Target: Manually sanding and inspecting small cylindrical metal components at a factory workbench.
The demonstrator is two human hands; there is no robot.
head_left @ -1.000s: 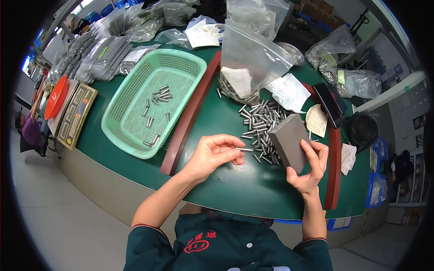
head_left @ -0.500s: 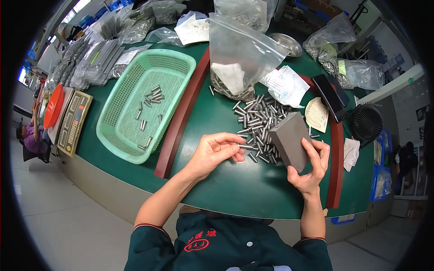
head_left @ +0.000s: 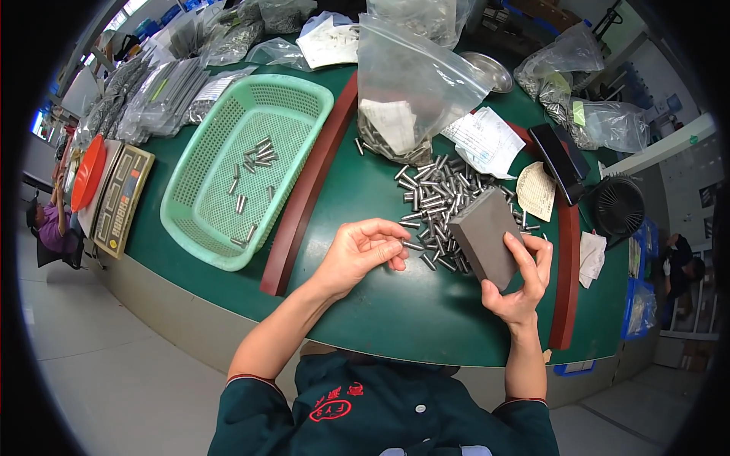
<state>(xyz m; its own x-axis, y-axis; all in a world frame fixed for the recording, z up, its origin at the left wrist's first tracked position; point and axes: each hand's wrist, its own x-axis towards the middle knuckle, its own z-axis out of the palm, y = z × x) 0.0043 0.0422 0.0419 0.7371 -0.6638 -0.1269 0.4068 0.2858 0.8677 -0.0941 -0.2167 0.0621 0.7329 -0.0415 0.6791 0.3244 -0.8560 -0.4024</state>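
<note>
Between the thumb and fingers of my left hand (head_left: pixel 361 251) is a small metal pin (head_left: pixel 413 245), pinched at one end. My right hand (head_left: pixel 522 281) grips a dark grey rectangular block (head_left: pixel 489 237), tilted over the right side of a heap of shiny metal pins (head_left: pixel 435 199). The pinched pin's free end points at the near left edge of that heap. To the left, a light green perforated plastic basket (head_left: pixel 173 216) holds several similar pins on its bottom.
Dark red bars (head_left: pixel 310 185) edge the green table (head_left: pixel 365 319) on both sides of the heap. Behind it stands a clear plastic bag (head_left: pixel 411 68) of pins. Papers (head_left: pixel 483 140), a phone (head_left: pixel 555 163) and a black fan (head_left: pixel 617 207) lie right. A scale (head_left: pixel 125 201) stands far left; another person (head_left: pixel 57 228) sits beyond.
The view has shifted slightly. My left hand still pinches the pin, now angled a little more downward at its free end. My right hand keeps the block in nearly the same place.
</note>
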